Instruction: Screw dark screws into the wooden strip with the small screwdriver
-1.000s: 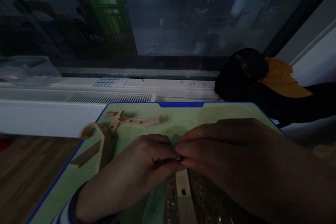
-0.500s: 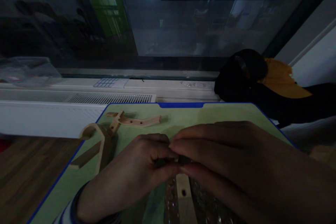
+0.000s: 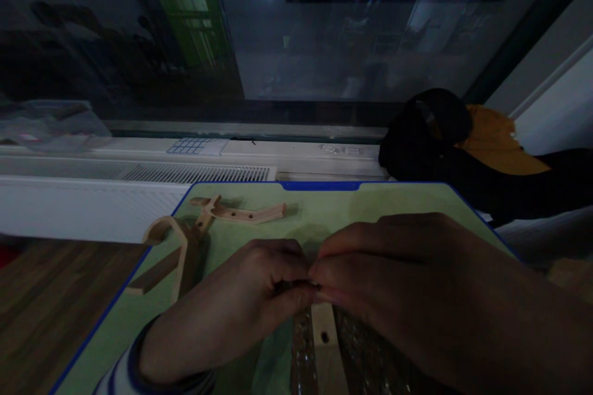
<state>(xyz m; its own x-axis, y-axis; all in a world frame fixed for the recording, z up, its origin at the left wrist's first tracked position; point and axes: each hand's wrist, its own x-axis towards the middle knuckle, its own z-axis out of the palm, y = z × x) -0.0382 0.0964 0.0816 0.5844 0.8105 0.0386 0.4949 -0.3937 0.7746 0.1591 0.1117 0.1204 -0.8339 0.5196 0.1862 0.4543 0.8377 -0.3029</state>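
Observation:
My left hand (image 3: 250, 296) and my right hand (image 3: 393, 284) meet over the green mat (image 3: 324, 210), fingertips pinched together on a small dark thing I cannot make out. Just below the fingertips a flat wooden strip (image 3: 327, 345) with a hole lies on clear bubble wrap (image 3: 365, 352). To the left on the mat lie a curved wooden piece (image 3: 178, 250) and a wooden bar with holes (image 3: 241, 213).
A black and orange garment (image 3: 463, 142) sits at the right behind the mat. A white radiator grille (image 3: 139, 171) and window sill run along the back under a dark window. A wooden table top (image 3: 50, 302) shows at the left.
Both hands stay pinched together at the same spot; the fingertips shifted slightly left and back again. The wooden pieces have not moved.

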